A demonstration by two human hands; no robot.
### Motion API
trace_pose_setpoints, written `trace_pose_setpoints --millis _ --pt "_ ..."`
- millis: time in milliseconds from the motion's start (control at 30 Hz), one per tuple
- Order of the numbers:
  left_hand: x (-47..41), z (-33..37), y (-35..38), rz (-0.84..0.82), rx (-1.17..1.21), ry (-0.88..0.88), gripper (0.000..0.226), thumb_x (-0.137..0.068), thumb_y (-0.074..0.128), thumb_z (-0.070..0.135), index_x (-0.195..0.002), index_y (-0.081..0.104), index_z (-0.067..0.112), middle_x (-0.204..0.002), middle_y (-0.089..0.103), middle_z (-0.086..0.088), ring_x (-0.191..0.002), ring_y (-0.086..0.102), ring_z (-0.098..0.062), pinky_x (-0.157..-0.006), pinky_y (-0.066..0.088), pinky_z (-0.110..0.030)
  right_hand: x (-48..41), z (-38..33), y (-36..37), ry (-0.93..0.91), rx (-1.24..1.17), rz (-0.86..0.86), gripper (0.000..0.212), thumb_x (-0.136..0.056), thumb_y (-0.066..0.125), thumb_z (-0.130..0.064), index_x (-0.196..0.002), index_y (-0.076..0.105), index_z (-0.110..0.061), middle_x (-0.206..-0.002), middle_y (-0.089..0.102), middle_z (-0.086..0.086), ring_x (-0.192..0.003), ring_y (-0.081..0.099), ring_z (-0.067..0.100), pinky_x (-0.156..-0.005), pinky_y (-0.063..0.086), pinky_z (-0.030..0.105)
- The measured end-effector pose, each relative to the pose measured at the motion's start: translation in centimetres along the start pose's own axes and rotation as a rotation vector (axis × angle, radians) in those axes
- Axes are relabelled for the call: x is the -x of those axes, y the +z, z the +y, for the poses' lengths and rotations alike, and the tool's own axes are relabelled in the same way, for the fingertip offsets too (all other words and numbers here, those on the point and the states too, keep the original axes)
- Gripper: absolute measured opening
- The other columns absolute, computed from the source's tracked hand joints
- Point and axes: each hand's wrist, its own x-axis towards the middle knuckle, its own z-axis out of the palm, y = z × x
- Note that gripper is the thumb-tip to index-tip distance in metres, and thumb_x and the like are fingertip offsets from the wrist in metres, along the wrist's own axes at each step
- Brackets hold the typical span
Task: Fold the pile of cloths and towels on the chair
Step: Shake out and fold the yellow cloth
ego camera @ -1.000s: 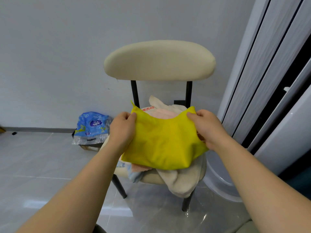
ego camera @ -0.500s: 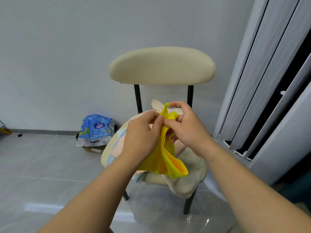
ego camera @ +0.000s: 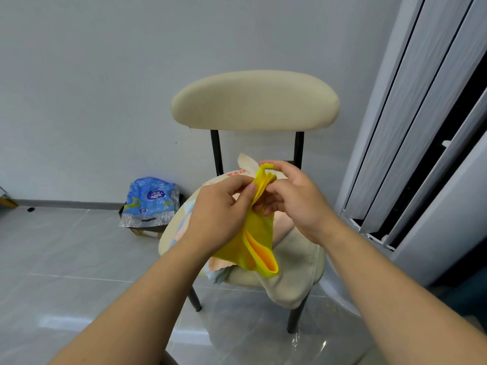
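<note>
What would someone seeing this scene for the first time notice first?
The bright yellow cloth in the middle, folded double and pinched at its top edge by the left hand and right hand. Behind it stands the cream padded chair, with a beige towel drooping over its seat's front edge. A blue plastic package sits on the floor by the wall, left of the chair.

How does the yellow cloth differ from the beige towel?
The yellow cloth is bright and hangs doubled, pinched by the left hand and right hand; the beige towel is pale, untouched, slumped on the chair, drooping over the seat's front edge. Both are soft fabric.
</note>
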Motion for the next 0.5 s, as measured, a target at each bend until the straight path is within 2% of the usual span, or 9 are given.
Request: trace_pose_setpoints --millis 133,300,500 --pt "-0.01 -0.25 0.01 -0.004 -0.031 0.036 0.016 -0.099 0.058 0.035 -0.105 0.073 0.034 -0.085 0.067 0.028 -0.087 0.063 0.004 -0.074 0.047 -0.013 0.33 0.03 0.16 -0.056 0.045 0.000 0.038 -0.098 0.055 -0.007 -0.133 0.052 -0.021 -0.076 0.073 0.009 -0.072 0.071 0.026 -0.063 0.054 0.032" --pt "0.00 -0.21 0.23 0.025 -0.046 0.039 0.016 -0.099 0.058 0.033 -0.105 0.073 0.031 -0.079 0.062 0.032 -0.084 0.062 0.006 -0.070 0.040 -0.005 0.70 -0.08 0.21 -0.115 0.098 0.030 0.019 -0.098 0.059 -0.013 -0.113 0.050 -0.018 -0.075 0.074 0.010 -0.070 0.071 0.027 -0.063 0.055 0.031" --pt "0.03 -0.15 0.26 0.044 -0.033 0.044 0.018 -0.098 0.059 0.031 -0.109 0.073 0.029 -0.081 0.061 0.032 -0.086 0.062 0.002 -0.072 0.042 -0.005 0.55 0.25 0.24 -0.098 0.106 0.073 0.011 -0.099 0.059 -0.016 -0.104 0.050 -0.014 -0.075 0.074 0.009 -0.068 0.071 0.024 -0.060 0.054 0.030"
